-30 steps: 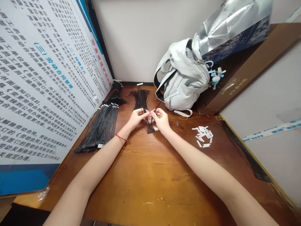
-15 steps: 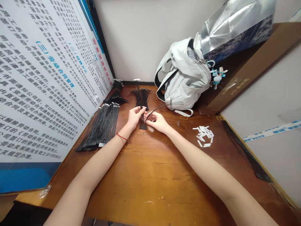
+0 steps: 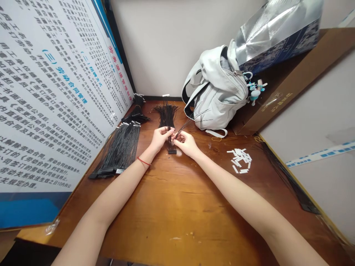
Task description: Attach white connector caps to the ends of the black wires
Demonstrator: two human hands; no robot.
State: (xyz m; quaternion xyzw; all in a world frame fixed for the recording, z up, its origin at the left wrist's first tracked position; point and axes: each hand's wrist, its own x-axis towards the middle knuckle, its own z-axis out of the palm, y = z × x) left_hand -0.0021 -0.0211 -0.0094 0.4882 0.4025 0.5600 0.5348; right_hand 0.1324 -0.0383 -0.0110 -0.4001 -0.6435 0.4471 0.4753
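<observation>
A bundle of thin black wires [image 3: 166,118] stands fanned out on the wooden table, ending below in a black connector [image 3: 172,151]. My left hand [image 3: 161,139] closes around the wires just above the connector. My right hand [image 3: 185,144] sits close beside it, its fingertips pinching a few loose strands [image 3: 187,123] that splay up and right towards the backpack. A red string [image 3: 143,161] circles my left wrist. The hands hide the middle of the bundle.
Black wire harnesses [image 3: 120,151] lie stacked at the left, below a printed poster board [image 3: 55,92]. A grey backpack [image 3: 213,92], silver bag [image 3: 277,33] and cardboard box [image 3: 277,88] stand behind. White strips [image 3: 239,159] and loose black wires [image 3: 288,181] lie right.
My hands have drawn closer together. The loose strands now point more steeply upward instead of out to the right, and the connector has shifted slightly right.
</observation>
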